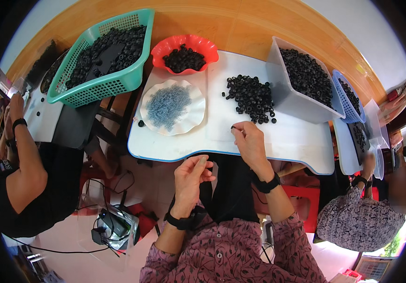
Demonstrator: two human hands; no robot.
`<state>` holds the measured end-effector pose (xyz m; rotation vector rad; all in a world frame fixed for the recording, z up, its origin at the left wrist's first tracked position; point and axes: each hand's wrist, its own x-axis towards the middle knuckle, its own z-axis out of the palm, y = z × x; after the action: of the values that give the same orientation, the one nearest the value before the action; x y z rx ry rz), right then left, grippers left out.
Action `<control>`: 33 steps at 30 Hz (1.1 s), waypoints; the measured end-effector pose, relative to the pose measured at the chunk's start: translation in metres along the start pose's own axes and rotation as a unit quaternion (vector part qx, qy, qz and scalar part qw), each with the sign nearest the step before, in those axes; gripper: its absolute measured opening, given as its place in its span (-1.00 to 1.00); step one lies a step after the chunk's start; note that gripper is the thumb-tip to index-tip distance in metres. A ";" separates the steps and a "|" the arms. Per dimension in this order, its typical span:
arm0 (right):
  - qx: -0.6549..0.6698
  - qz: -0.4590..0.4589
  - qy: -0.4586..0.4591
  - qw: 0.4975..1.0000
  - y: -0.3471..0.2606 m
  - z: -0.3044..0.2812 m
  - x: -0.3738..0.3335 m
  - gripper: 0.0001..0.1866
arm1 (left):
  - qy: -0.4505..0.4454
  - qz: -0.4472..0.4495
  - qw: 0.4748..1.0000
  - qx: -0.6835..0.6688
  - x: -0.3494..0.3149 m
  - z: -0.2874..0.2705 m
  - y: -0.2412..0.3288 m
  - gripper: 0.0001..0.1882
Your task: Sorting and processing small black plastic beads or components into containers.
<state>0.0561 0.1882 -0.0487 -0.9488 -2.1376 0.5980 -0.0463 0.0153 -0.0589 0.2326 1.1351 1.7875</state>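
Over the front edge of the white table, my right hand pinches a small black part between thumb and fingertip. My left hand is just below the table edge, over my lap, thumb and fingers pressed together; anything in them is too small to make out. Beyond my right hand lies a loose pile of black ring-shaped parts. Left of the pile stands a white wavy-rimmed plate heaped with tiny clear bluish pieces. One black part lies beside the plate.
Behind the plate is a red bowl of black parts. A green basket stands at far left, a clear bin and blue basket at right, all holding black parts. People sit on both sides; cables cross the floor.
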 end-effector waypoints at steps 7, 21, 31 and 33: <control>0.195 0.135 -0.192 0.952 -0.054 -0.022 -0.036 -0.85 | -0.017 0.076 0.997 -0.001 0.002 0.010 -0.006 -0.77; 0.170 0.013 -0.196 0.966 -0.058 -0.022 -0.037 -0.83 | -0.021 0.078 0.997 -0.017 0.014 0.009 -0.010 -0.77; -0.115 -0.046 0.006 0.992 0.017 -0.040 0.046 -0.85 | -0.026 0.083 0.994 0.061 0.030 0.027 0.000 -0.83; -0.129 -0.018 -0.010 0.991 0.020 -0.037 0.053 -0.84 | -0.021 0.082 0.993 0.085 0.037 0.033 0.004 -0.84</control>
<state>0.0678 0.2456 -0.0156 -1.0412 -2.2832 0.3178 -0.0479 0.0644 -0.0492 0.4747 1.2693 1.8209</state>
